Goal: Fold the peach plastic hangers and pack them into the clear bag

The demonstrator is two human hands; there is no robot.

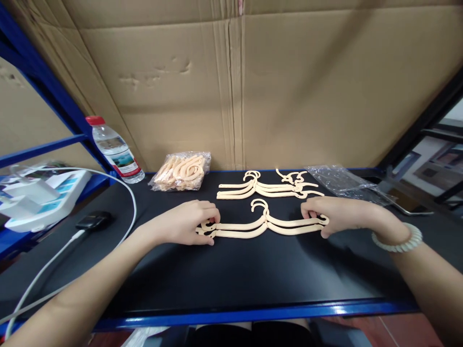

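Two cream plastic clothes hangers (243,234) lie one in front of the other on the black tabletop, hooks facing away from me. My left hand (190,220) is closed around their left ends, thumb in front and fingers behind. At the right ends, my right hand (342,216) grips in the same way, with a beaded bracelet on its wrist. Just behind lie more cream hangers (237,193), lacking curled left ends, with loose curved end pieces (289,177) at their right.
A clear bag of cream hanger parts (183,171) sits at the back left, beside a water bottle (121,154). Right of the hangers are an empty plastic bag (336,180) and a phone (405,200). A power strip (43,197), a black charger (93,220) and white cables occupy the left.
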